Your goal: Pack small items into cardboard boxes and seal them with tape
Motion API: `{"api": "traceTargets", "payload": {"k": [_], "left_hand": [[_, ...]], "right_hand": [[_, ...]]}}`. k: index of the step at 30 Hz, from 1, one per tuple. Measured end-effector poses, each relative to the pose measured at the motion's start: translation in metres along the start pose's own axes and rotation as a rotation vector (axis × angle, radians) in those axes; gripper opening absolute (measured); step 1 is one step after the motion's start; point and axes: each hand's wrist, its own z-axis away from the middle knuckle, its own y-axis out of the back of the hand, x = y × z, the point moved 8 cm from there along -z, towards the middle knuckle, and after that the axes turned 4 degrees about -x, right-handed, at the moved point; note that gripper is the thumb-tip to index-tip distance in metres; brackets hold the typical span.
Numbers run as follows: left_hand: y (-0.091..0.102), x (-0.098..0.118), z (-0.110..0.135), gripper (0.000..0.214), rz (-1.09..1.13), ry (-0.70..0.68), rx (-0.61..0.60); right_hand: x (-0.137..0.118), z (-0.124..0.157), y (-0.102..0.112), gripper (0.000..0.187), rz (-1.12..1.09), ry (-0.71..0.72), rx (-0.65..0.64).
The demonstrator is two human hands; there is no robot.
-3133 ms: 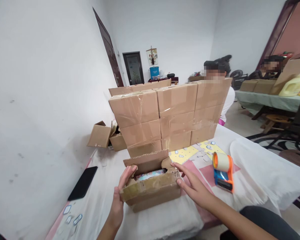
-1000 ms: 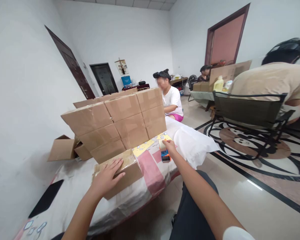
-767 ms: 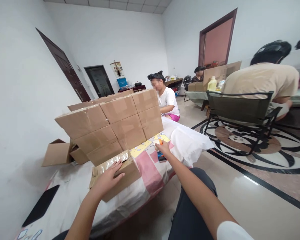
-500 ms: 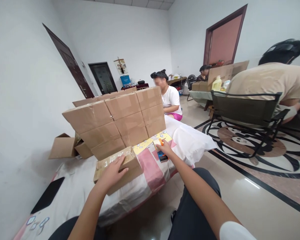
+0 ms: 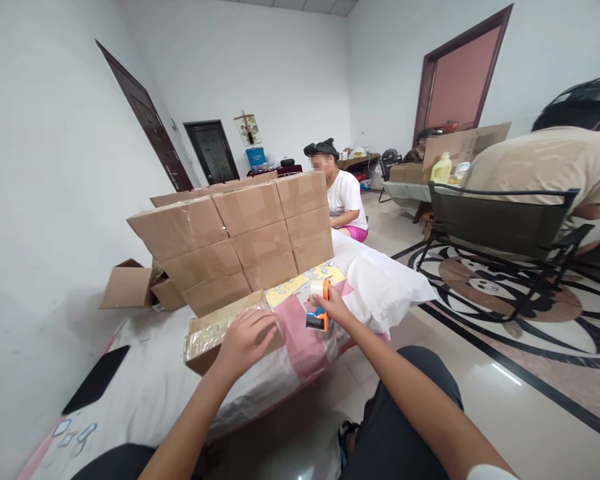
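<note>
A small cardboard box [image 5: 206,359] lies on the cloth-covered surface, with shiny clear tape along its top. Over the right part of this box is my left hand [image 5: 246,341], open with bent, spread fingers; whether it touches the box I cannot tell. My right hand [image 5: 336,307] is closed around a tape dispenser [image 5: 318,323], which has an orange frame, a blue part and a roll of pale tape. The dispenser is to the right of the box, above the pink patch of the cloth.
Stacked taped cardboard boxes [image 5: 260,230] stand behind the small box. An open carton [image 5: 126,287] sits at the left, near a black flat item [image 5: 97,379]. A person in a white shirt [image 5: 347,198] sits beyond the stack; another person [image 5: 545,163] occupies a chair [image 5: 500,223] at right.
My left hand has shifted right along the box, its fingers now more bent. The tape dispenser has turned in my right hand, showing more of its roll.
</note>
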Motion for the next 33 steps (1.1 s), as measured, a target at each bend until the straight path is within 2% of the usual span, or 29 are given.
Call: {"api": "traceTargets", "payload": {"k": [2,7,10,12,15,18,21,23,25,29,33], "left_hand": [[-0.009,0.011,-0.013,0.027,0.139,0.016,-0.019],[-0.044,0.016,-0.045,0.062,0.623,0.29,-0.035],[-0.058,0.021,-0.052,0.071,0.949,0.406,-0.057],[-0.056,0.028,-0.055,0.072,1.043,0.394,-0.065],[-0.05,0.037,-0.06,0.072,1.087,0.296,-0.108],[-0.061,0.038,-0.061,0.078,1.154,0.285,-0.15],[-0.081,0.027,-0.049,0.078,1.207,0.454,0.006],[-0.095,0.024,-0.035,0.065,1.239,0.598,0.126],[-0.107,0.03,-0.022,0.051,1.274,0.674,0.169],[-0.11,0.046,-0.014,0.041,1.316,0.682,0.241],[-0.105,0.05,-0.014,0.032,1.291,0.702,0.374]], "right_hand": [[-0.014,0.012,-0.012,0.04,-0.063,-0.002,-0.049],[-0.053,0.05,-0.047,0.041,-0.358,-0.013,-0.188],[-0.069,0.061,-0.058,0.045,-0.48,-0.018,-0.211],[-0.074,0.063,-0.061,0.048,-0.489,-0.002,-0.229],[-0.074,0.065,-0.062,0.051,-0.434,0.041,-0.263],[-0.068,0.066,-0.056,0.053,-0.37,0.061,-0.271],[-0.068,0.065,-0.039,0.053,-0.248,0.109,-0.166],[-0.074,0.062,-0.023,0.052,-0.134,0.164,-0.049],[-0.081,0.06,-0.013,0.052,-0.043,0.208,0.028],[-0.092,0.06,-0.009,0.055,0.138,0.32,0.048],[-0.091,0.059,-0.005,0.058,0.244,0.403,0.09]]}}
